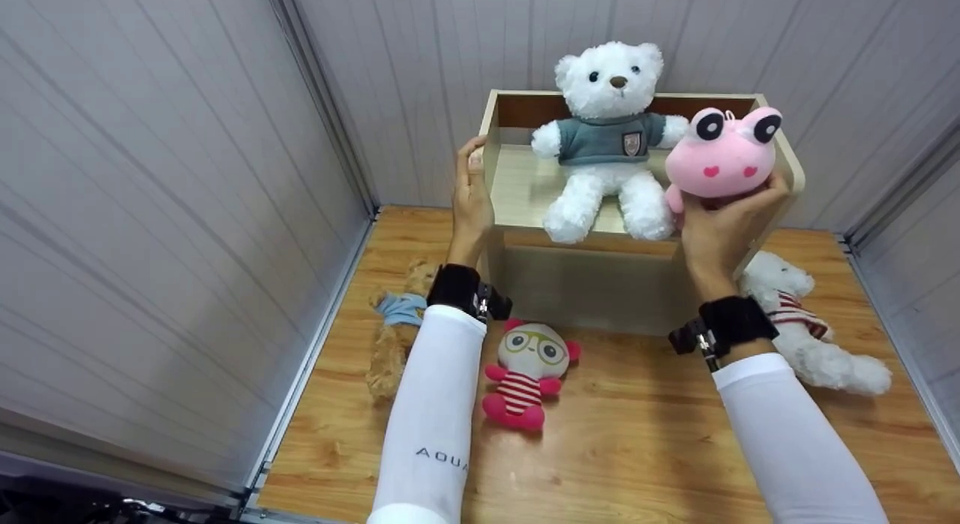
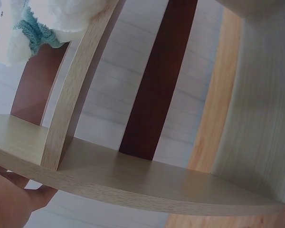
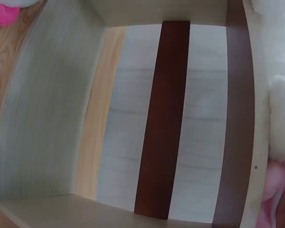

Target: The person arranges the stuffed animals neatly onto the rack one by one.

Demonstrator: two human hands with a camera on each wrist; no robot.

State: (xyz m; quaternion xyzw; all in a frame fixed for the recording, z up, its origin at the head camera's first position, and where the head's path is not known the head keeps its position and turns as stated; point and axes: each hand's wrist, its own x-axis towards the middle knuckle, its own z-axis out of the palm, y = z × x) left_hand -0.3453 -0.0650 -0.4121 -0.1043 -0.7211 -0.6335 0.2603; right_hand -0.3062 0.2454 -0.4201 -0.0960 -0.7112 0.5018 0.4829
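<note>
Near the right end of a pale wooden shelf unit [image 1: 517,186], my right hand [image 1: 724,235] grips a pink frog plush [image 1: 720,160] from below. Its big black-and-white eyes and heart cheeks face me. My left hand [image 1: 472,201] touches the outside of the left side panel, fingers pointing up along it; the left wrist view shows those fingers [image 2: 40,194] behind the panel's edge. Between the hands, a white teddy bear [image 1: 611,81] in a grey-green sweater sits on the upper board, its legs over the front edge. The frog plush overlaps the bear's arm in the head view.
On the wooden floor [image 1: 600,449] lie a panda-like plush [image 1: 532,351] with pink limbs, a brown bear [image 1: 390,351] in blue, partly behind my left arm, and a white bear [image 1: 817,344] in red stripes. Grey panel walls [image 1: 187,171] stand around. The lower compartment [image 3: 42,114] has dark red back slats.
</note>
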